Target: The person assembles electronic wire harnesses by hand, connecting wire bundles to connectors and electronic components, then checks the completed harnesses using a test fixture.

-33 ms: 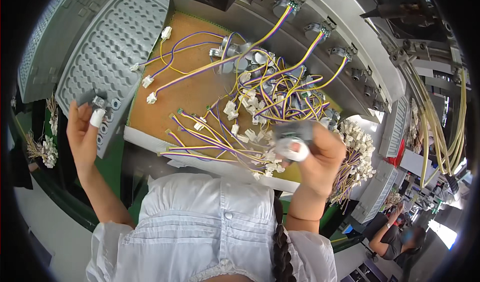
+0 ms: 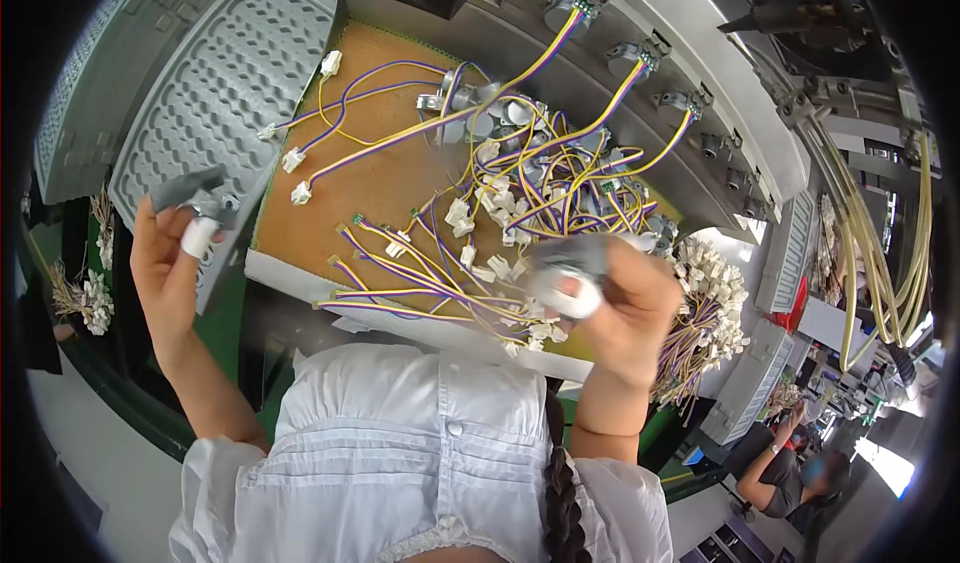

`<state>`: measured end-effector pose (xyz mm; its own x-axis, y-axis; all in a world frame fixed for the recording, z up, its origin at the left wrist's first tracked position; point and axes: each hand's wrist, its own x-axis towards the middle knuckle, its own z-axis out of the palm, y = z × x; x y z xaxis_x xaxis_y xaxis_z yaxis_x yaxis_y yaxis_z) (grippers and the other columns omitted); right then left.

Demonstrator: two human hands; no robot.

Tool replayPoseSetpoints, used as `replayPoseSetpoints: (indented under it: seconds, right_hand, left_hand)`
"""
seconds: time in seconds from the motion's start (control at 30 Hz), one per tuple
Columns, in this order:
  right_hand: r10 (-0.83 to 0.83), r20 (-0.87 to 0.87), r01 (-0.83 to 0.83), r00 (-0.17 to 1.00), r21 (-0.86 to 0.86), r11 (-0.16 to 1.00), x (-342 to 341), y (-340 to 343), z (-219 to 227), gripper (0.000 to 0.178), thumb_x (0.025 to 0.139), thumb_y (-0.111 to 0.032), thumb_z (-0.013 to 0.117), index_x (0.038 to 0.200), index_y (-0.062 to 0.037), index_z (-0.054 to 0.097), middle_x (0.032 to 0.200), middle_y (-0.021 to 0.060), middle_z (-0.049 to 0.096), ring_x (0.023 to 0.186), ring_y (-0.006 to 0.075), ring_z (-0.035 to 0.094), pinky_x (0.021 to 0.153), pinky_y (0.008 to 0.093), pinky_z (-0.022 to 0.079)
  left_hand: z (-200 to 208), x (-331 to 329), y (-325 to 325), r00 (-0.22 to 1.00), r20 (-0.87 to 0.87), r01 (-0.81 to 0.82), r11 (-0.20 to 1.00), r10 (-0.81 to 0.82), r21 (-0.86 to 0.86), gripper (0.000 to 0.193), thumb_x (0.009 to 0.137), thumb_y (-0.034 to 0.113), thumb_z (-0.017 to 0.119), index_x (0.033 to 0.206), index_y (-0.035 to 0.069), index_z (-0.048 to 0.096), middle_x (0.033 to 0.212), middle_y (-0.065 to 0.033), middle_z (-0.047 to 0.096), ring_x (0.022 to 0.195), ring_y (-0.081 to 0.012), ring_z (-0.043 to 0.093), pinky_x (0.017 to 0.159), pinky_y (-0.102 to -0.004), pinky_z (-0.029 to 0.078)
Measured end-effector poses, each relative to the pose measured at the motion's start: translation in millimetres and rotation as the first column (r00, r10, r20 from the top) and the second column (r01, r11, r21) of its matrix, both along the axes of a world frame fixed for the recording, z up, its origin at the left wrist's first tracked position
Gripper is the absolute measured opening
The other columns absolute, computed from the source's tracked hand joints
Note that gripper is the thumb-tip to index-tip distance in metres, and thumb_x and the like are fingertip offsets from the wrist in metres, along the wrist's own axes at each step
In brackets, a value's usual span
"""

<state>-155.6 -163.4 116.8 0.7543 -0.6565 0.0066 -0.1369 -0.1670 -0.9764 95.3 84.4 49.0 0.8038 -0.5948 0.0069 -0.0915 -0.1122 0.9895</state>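
Tan-orange tabletop point(image 2: 365, 203) under a tangle of yellow and purple wires point(image 2: 570, 198), white connectors point(image 2: 497, 200) bunched among them; steel machine frame point(image 2: 755, 103) along the far side, ridged grey tray point(image 2: 230, 73) on the left, another person point(image 2: 785, 483) off at lower right in the room; and here's the left hand point(image 2: 165, 273), fingertips pinching a small silvery part point(image 2: 212, 204), shiny and blocky, right over the tray's near end; the right hand point(image 2: 635, 308) curls above the wires, too blurred to tell whether it grips anything.
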Motion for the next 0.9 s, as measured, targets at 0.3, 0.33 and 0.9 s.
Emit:
replayPoseSetpoints:
  seconds: [0.3,0.33,0.9]
  right_hand:
    - [0.226,0.044,-0.218,0.973,-0.143,0.966,2.4,0.2,-5.4,0.026,0.074,-0.019,0.075,0.068,-0.0015,0.057,0.053,0.0067,0.047,0.045,0.0159,0.043,0.042,0.0286,0.034]
    - [0.231,0.016,-0.225,0.973,-0.172,0.959,-1.0,-1.0,-4.0,0.025,0.074,-0.019,0.075,0.068,-0.0016,0.058,0.053,0.0067,0.047,0.045,0.0162,0.043,0.043,0.0286,0.034]
    - [0.367,-0.163,-0.355,0.916,0.098,0.93,-16.4,-20.7,14.2,0.031,0.074,-0.024,0.075,0.067,-0.0003,0.055,0.053,0.0051,0.042,0.049,0.0128,0.035,0.046,0.0281,0.034]
  left_hand:
    - [40.8,-97.4,-125.1,0.78,-0.193,0.5,0.778,-0.596,-0.38,0.039,0.067,-0.001,0.069,0.104,0.0,0.06,0.095,-0.0101,0.059,0.083,-0.0176,0.059,0.071,-0.0268,0.048]
    - [41.0,-99.0,-126.4,0.798,-0.167,0.514,0.799,-0.579,-0.313,0.038,0.066,-0.001,0.069,0.103,0.0,0.062,0.094,-0.0098,0.059,0.081,-0.0175,0.059,0.069,-0.0265,0.048]
    - [45.3,-104.3,-136.8,0.73,0.454,0.612,0.784,-0.51,-0.104,0.026,0.053,-0.006,0.063,0.078,0.0,0.065,0.081,-0.0089,0.058,0.064,-0.0209,0.059,0.054,-0.0295,0.047]
